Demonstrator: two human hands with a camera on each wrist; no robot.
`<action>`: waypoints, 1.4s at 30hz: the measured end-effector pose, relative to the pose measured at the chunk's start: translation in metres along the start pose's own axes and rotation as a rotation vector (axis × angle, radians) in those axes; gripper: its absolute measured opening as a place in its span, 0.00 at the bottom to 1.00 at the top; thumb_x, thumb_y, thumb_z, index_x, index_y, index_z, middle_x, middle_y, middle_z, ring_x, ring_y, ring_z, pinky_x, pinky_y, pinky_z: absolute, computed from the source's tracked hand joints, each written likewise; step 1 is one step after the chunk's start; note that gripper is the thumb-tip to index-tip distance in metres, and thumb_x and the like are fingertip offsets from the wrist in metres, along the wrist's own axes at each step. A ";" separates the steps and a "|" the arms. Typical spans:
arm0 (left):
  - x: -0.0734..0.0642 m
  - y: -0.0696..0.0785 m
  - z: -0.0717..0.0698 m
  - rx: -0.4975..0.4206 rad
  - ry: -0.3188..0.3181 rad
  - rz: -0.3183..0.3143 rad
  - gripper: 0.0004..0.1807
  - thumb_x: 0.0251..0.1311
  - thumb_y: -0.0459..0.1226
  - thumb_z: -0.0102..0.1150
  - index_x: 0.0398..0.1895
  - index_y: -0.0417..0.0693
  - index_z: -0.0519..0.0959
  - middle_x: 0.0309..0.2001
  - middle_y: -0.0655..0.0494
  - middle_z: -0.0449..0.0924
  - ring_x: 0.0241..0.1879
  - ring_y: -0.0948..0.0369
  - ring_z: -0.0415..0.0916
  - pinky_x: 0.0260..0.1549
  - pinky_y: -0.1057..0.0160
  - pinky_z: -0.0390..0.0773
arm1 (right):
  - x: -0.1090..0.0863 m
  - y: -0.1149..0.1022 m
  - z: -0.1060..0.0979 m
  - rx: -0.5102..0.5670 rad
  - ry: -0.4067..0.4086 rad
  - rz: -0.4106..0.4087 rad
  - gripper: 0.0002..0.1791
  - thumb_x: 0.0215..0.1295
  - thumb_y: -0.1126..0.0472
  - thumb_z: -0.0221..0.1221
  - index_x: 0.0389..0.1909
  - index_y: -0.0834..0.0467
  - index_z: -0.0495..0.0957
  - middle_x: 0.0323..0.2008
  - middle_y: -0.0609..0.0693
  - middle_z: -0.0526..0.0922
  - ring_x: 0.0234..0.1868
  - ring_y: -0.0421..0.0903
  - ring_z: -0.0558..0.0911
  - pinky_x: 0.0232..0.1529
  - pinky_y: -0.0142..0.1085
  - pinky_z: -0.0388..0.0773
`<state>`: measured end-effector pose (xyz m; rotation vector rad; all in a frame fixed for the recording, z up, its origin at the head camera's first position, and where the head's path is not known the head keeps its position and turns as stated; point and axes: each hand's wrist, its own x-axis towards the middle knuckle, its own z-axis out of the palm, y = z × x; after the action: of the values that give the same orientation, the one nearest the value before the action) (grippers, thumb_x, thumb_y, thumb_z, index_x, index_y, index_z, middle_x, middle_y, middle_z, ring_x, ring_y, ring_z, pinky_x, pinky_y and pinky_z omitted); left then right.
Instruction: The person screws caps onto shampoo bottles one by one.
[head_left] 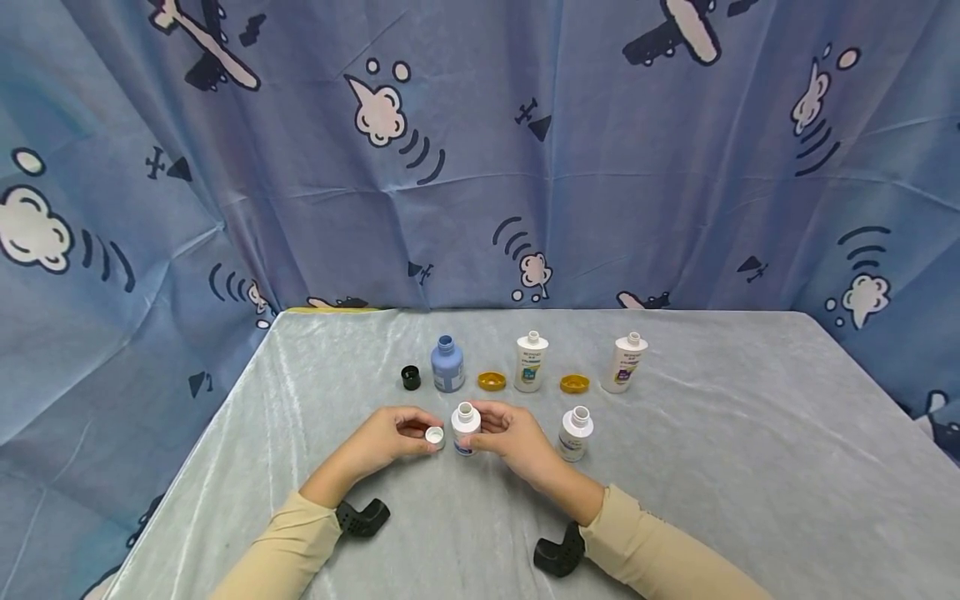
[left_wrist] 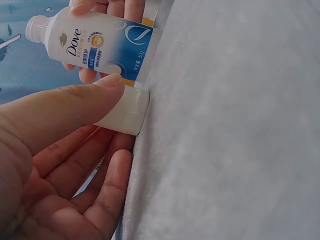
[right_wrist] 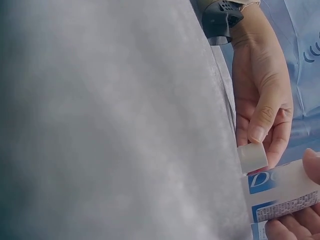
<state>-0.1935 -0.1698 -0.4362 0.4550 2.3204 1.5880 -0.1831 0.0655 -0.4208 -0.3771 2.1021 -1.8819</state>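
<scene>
A small white cap [head_left: 435, 437] is pinched between the thumb and fingers of my left hand [head_left: 388, 440], hollow side up and low at the cloth. Just to its right, my right hand [head_left: 513, 435] holds a white Dove bottle [head_left: 466, 419] upright, with thumb and fingers on either side of it. The bottle's neck is bare. Its blue-and-white label [left_wrist: 100, 47] faces the left wrist camera. Close beside my right wrist stands another uncapped white bottle [head_left: 575, 433].
Farther back stand a blue bottle [head_left: 447, 367] and two taller white bottles [head_left: 530, 364], all uncapped. A black cap [head_left: 410, 377] and two yellow caps [head_left: 492, 382] lie among them. A patterned blue curtain [head_left: 480, 167] hangs behind the grey cloth-covered table [head_left: 750, 433].
</scene>
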 end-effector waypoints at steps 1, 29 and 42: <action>0.000 0.000 0.000 -0.003 0.000 0.002 0.20 0.54 0.30 0.70 0.50 0.30 0.81 0.48 0.37 0.84 0.42 0.66 0.80 0.39 0.75 0.79 | 0.000 0.000 0.000 0.000 0.003 0.002 0.31 0.58 0.68 0.69 0.62 0.72 0.72 0.59 0.66 0.79 0.63 0.58 0.78 0.58 0.36 0.80; -0.001 0.039 -0.014 -0.007 0.098 -0.002 0.19 0.58 0.30 0.67 0.52 0.31 0.79 0.49 0.38 0.84 0.49 0.58 0.83 0.44 0.70 0.83 | -0.008 -0.029 -0.019 -0.083 0.060 -0.061 0.27 0.59 0.67 0.68 0.58 0.71 0.75 0.54 0.66 0.82 0.56 0.54 0.83 0.53 0.32 0.82; 0.003 0.084 -0.016 -0.087 0.112 0.057 0.21 0.60 0.32 0.67 0.57 0.37 0.78 0.53 0.42 0.83 0.50 0.62 0.82 0.52 0.63 0.83 | -0.012 -0.046 -0.027 -0.116 0.068 -0.066 0.27 0.59 0.63 0.70 0.59 0.67 0.77 0.55 0.61 0.83 0.54 0.51 0.85 0.53 0.37 0.84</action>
<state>-0.1945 -0.1533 -0.3524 0.4262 2.3261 1.7763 -0.1826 0.0899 -0.3717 -0.4181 2.2770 -1.8380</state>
